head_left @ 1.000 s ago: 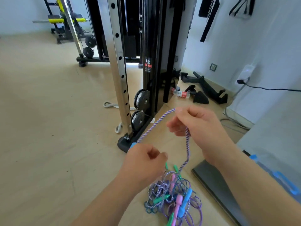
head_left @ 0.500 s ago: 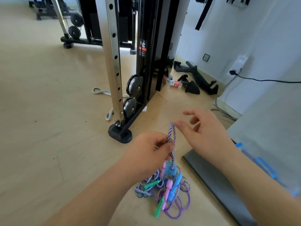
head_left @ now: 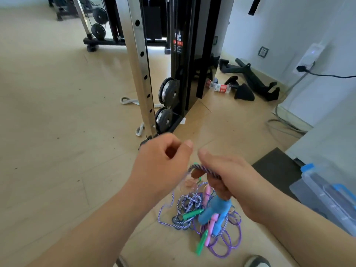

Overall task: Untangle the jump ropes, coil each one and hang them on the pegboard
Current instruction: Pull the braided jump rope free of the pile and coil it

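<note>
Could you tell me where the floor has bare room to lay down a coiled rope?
The widest bare floor lies left of the machine post and the rope tangle. It is crowded on the right: tangle, dark mat, plastic bin.

Home gym: cable machine (head_left: 181,54) with pulleys (head_left: 169,91), weight plates (head_left: 98,31), wood-look floor (head_left: 48,112).

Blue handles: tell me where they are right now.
In the head view, lower right of centre: the blue handles are just below the right hand, which grips the purple-white rope, above the tangled pile on the floor.
</note>
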Demonstrator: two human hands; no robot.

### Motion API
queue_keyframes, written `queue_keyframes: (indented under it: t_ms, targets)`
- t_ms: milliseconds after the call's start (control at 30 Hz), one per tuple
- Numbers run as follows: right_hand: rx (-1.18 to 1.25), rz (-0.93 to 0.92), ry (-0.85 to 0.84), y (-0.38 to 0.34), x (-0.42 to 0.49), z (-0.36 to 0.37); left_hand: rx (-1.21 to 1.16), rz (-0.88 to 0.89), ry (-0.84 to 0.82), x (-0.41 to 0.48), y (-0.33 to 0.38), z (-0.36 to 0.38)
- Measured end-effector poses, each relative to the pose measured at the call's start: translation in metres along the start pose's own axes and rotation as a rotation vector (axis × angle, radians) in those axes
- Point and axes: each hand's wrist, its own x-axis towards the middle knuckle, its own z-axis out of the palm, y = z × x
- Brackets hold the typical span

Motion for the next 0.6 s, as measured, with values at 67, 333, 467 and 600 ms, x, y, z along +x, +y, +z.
queue_keyframes:
  t_ms: [67,333,467,600]
  targets:
    - [0.049,-0.044,-0.066,0.002,-0.002,-0.006,-0.049,0.019,-0.091,0.0,-0.002,0.0]
    - [0.52,0.008,0.24,0.002,0.007,-0.04,0.363,-0.084,-0.769,-0.002,-0.031,-0.001]
    - [0.643,0.052,0.499,0.017,0.02,-0.072,0.693,-0.211,-0.848,0.008,-0.048,-0.017]
    - [0.587,-0.003,0.359,0.019,0.016,-0.062,0.624,-0.002,-0.663,0.006,-0.033,-0.007]
